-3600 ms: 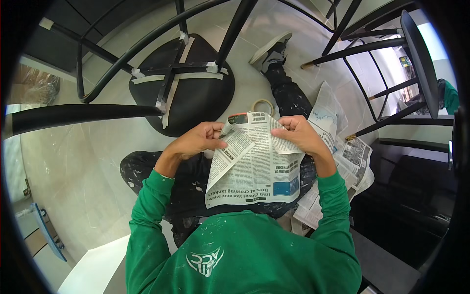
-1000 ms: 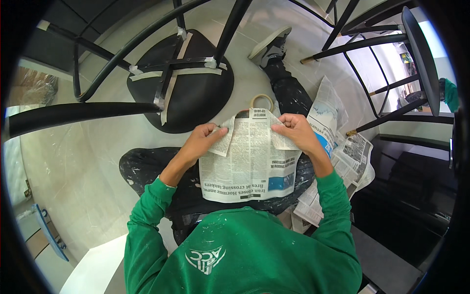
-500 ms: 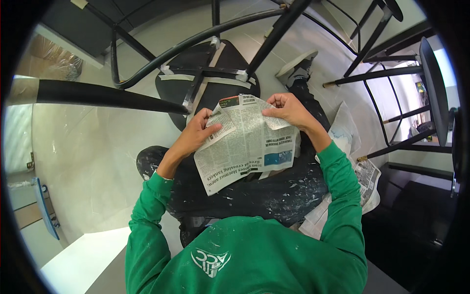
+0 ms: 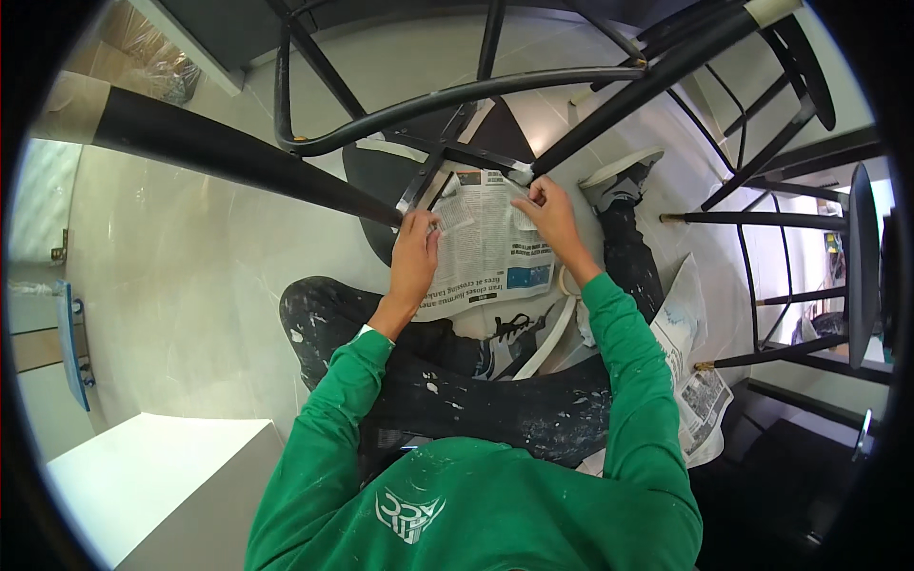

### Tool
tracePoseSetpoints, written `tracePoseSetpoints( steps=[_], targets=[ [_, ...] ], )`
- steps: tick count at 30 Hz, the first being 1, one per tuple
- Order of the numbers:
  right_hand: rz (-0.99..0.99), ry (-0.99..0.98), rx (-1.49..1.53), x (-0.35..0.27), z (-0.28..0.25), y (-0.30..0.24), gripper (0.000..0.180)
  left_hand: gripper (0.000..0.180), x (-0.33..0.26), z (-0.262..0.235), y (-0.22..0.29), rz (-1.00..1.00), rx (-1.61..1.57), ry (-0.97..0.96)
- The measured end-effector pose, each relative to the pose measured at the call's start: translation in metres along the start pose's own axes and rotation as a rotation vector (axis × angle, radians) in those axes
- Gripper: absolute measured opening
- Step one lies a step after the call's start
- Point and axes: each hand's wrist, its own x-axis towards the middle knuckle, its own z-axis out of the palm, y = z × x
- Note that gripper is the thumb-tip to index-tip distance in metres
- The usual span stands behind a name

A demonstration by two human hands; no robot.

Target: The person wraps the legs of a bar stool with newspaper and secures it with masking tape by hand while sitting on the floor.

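A sheet of newspaper (image 4: pixel 490 238) lies against the underside of an upturned black stool seat (image 4: pixel 381 186), between its frame bars and my lap. At its upper left edge, beside the base of a thick black leg (image 4: pixel 248 169), my left hand (image 4: pixel 415 255) holds the sheet between thumb and fingers. My right hand (image 4: pixel 554 217) pinches its upper right edge, close to the base of another leg (image 4: pixel 647 81). Pale tape runs along parts of the seat edge. A curved black footrest bar (image 4: pixel 466 92) crosses above both hands. The paper hides much of the seat.
More newspaper (image 4: pixel 687 324) lies on the floor to my right. Black stools (image 4: pixel 862 266) lie on their sides at the right. A white box-like block (image 4: pixel 162 476) stands at lower left, with a blue board (image 4: pixel 72 343) beyond it. A curved white strip (image 4: pixel 552 338) lies by my shoe.
Both hands have carried the newspaper forward from above my lap to the stool's underside, where it now sits among the bars. My shoe and the white strip have come into view.
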Motion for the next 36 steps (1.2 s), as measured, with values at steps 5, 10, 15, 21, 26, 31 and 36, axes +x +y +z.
tracePoseSetpoints(
  steps=[5,10,15,21,26,31,36],
  targets=[
    [-0.194,0.095,-0.008,0.005,0.014,-0.011,0.023,0.049,-0.005,0.004,-0.001,-0.007,0.166,-0.053],
    [-0.281,0.092,-0.200,0.015,0.033,-0.026,0.012,0.054,-0.007,0.009,0.004,0.055,0.413,-0.154],
    [-0.415,0.113,-0.335,0.015,0.044,-0.017,0.014,0.053,-0.008,0.015,-0.005,0.188,0.601,-0.212],
    [-0.561,0.113,-0.463,0.014,0.043,-0.005,0.021,0.073,-0.002,0.013,0.014,0.216,0.758,-0.384],
    [-0.602,0.113,-0.529,0.013,0.045,0.007,0.027,0.080,0.011,0.015,0.009,0.186,0.675,-0.387],
    [-0.651,0.109,-0.634,0.011,0.047,-0.006,0.029,0.075,0.011,0.021,-0.013,0.167,0.582,-0.331],
    [-0.649,0.010,-0.638,0.011,0.044,-0.007,0.029,0.070,0.008,0.020,-0.023,0.229,0.621,-0.316]
  ],
)
